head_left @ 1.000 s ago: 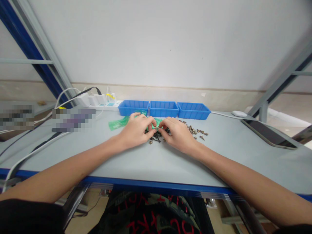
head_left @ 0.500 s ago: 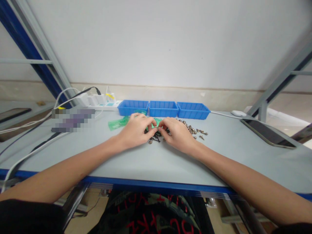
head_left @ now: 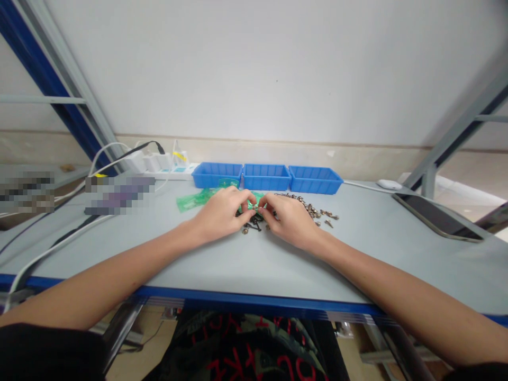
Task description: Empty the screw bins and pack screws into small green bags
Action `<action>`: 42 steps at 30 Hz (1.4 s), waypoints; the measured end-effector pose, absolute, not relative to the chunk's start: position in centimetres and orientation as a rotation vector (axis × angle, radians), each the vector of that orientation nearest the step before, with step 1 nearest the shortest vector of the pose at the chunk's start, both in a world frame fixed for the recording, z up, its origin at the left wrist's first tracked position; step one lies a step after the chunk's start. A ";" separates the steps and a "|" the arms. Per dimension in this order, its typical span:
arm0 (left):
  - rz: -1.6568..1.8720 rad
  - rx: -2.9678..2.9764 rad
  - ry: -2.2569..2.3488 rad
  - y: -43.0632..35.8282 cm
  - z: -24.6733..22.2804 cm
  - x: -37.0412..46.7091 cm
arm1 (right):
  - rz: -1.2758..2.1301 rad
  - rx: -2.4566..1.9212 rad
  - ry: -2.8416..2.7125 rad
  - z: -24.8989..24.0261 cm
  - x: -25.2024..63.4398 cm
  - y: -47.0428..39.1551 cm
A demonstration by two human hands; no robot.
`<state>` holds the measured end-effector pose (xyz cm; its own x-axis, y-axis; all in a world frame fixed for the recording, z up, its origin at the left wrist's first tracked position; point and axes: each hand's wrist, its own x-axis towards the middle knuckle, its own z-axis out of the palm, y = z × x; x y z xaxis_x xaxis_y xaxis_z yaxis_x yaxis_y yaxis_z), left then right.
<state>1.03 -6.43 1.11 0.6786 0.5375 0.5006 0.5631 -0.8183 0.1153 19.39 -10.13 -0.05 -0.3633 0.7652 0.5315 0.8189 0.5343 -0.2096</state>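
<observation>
I saw both hands meeting at the middle of the gray table [head_left: 246, 264], fingertips pinched together over a small metal part [head_left: 256, 207]. The left hand [head_left: 222, 214] and right hand [head_left: 289, 218] each closed thumb and forefinger on an end of that part, probably to steady it from both sides; it was too small for me to tell what it was exactly. It sat just above the table, between the two hands, right over a little heap of dark screws [head_left: 254, 225]. A scatter of brassy screws [head_left: 315, 211] lay just right of the right hand, near enough to pick from. A green plastic bag [head_left: 194, 200] lay flat to the far left of the left hand, partly hidden by the fingers. Three blue bins [head_left: 265, 177] stood in a row at the far edge, within reach behind the hands. A power strip [head_left: 159, 161] with white cables sat far left, and a phone [head_left: 436, 217] lay well apart on the right.
</observation>
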 end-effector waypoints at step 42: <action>-0.823 -2.939 -1.108 -6.7 1.3 1.1 | -0.161 -1.331 -2.173 0.1 19.2 -10.3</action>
<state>1.11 -6.67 1.34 0.6395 0.6426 0.4220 0.5894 -0.7622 0.2676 19.20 -10.27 0.12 -0.3338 0.7778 0.5325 0.8478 0.4947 -0.1911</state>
